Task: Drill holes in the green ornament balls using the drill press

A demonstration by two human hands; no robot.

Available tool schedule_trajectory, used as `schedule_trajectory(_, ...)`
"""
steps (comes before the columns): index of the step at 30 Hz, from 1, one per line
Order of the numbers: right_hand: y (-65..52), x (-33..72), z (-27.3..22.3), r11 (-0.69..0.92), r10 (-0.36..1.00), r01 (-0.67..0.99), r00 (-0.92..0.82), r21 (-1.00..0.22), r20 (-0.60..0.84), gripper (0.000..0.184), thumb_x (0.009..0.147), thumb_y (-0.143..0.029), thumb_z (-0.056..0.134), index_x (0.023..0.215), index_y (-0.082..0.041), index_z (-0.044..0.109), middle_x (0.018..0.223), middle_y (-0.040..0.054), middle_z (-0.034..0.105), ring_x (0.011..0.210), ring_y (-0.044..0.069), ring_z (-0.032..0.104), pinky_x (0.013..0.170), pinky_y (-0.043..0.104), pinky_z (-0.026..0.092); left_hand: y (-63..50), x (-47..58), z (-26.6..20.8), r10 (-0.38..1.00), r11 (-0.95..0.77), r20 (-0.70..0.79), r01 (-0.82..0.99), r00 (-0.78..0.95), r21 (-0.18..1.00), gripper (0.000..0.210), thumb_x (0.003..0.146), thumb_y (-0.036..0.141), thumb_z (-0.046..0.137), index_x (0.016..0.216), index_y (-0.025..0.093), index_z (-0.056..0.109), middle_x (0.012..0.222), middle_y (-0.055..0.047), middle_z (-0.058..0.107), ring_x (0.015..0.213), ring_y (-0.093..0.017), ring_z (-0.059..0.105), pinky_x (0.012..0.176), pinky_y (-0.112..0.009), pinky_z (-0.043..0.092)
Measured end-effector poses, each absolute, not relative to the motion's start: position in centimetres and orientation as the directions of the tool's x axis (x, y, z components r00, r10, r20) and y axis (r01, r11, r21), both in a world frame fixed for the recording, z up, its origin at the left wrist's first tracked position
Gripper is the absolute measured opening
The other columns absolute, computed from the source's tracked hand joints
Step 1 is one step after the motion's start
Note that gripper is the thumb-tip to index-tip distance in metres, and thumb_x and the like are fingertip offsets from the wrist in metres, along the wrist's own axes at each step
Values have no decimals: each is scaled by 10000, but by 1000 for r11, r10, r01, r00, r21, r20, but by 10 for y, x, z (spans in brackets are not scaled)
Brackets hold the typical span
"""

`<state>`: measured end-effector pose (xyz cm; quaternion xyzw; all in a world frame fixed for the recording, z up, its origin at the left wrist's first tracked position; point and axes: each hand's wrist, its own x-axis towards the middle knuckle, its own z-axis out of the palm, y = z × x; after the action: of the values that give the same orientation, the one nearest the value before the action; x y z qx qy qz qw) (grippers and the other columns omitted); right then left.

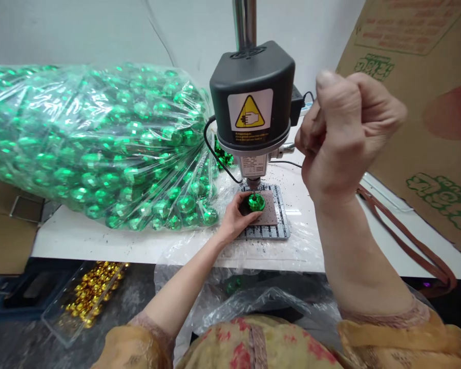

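Note:
Under the chuck of a small black bench drill press (252, 97), my left hand (236, 218) grips a shiny green faceted ball (256, 202) between thumb and fingers. The ball rests on a brown square pad (269, 212) lying over the slotted metal base (283, 225). The drill bit comes down at the top of the ball; whether it has entered cannot be made out. My right hand (348, 128) is raised in a fist at the right side of the machine, where its silver feed lever (287, 148) points into the fingers. The fist hides the lever's end.
A large clear bag (100, 148) of green faceted balls lies left of the drill. Dark shavings dot the white table (80, 236). A printed carton (426, 118) and a brown strap (403, 228) are right. Below left, a clear bin (67, 328) holds gold balls (96, 289).

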<state>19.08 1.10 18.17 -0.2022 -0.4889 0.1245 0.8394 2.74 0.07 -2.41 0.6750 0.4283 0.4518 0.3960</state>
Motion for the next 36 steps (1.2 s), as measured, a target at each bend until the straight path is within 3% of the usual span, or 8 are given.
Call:
schedule_trajectory(10, 15, 188, 182, 888, 334, 118, 497, -444, 801, 531, 766, -627, 636, 592, -270, 284, 463, -87, 306, 370, 57, 261, 418, 320, 261, -83, 1, -4, 814, -579, 512, 441, 273, 685, 416, 899, 369, 775, 1299, 306, 681, 1249, -98, 682, 1158, -268, 682, 970, -411, 588)
schedule_trajectory(13, 16, 188, 183, 900, 320, 109, 491, -422, 810, 501, 825, -576, 636, 607, -280, 295, 474, -88, 302, 378, 56, 268, 436, 314, 259, -129, -12, -25, 680, -733, 563, 409, 469, 544, 461, 903, 313, 767, 1347, 387, 670, 1396, -104, 629, 1152, -280, 698, 913, -390, 613)
schedule_trajectory(16, 15, 189, 183, 923, 316, 37, 496, -384, 809, 407, 896, -323, 637, 619, -276, 342, 480, -79, 318, 388, 72, 283, 461, 313, 260, -162, -21, -59, 520, -842, 489, 322, 700, 433, 452, 947, 274, 688, 1366, 441, 657, 1388, -101, 672, 1000, -266, 740, 822, -364, 617)
schedule_trajectory(19, 13, 189, 182, 927, 331, -17, 511, -376, 793, 395, 931, -110, 548, 615, -263, 366, 481, -73, 336, 394, 69, 287, 479, 294, 263, -176, -22, -89, 588, -784, 281, 448, 759, 430, 413, 990, 335, 608, 1393, 419, 641, 1317, -109, 723, 899, -257, 753, 759, -344, 617)
schedule_trajectory(22, 11, 190, 180, 917, 351, -6, 488, -400, 799, 393, 948, -149, 551, 612, -242, 369, 492, -71, 353, 421, 54, 321, 494, 258, 263, -178, -21, -95, 656, -738, 187, 570, 731, 361, 398, 1005, 440, 579, 1386, 344, 644, 1297, -113, 734, 872, -234, 761, 729, -316, 624)
schedule_trajectory(27, 11, 192, 175, 919, 342, 7, 479, -393, 808, 403, 950, -211, 579, 613, -229, 360, 493, -74, 362, 436, 49, 339, 503, 260, 257, -141, -23, -50, 466, -878, 597, 424, 653, 222, 231, 1000, 218, 522, 1172, 235, 675, 1105, -96, 775, 883, -189, 740, 777, -323, 626)
schedule_trajectory(31, 10, 191, 174, 906, 373, -11, 496, -424, 784, 425, 940, -227, 605, 590, -217, 363, 489, -83, 359, 442, 28, 328, 507, 256, 262, -63, -29, -2, 617, -746, 648, 594, 447, 301, 247, 906, 51, 478, 1001, 221, 630, 971, -81, 735, 941, -200, 713, 821, -330, 581)
schedule_trajectory(36, 7, 190, 173, 904, 385, -30, 494, -427, 780, 478, 924, -273, 632, 550, -198, 344, 475, -89, 342, 443, 3, 309, 498, 247, 241, 42, -35, 27, 883, -460, 295, 794, 364, 397, 306, 767, -22, 462, 920, 204, 599, 895, -73, 667, 906, -237, 659, 871, -364, 529)
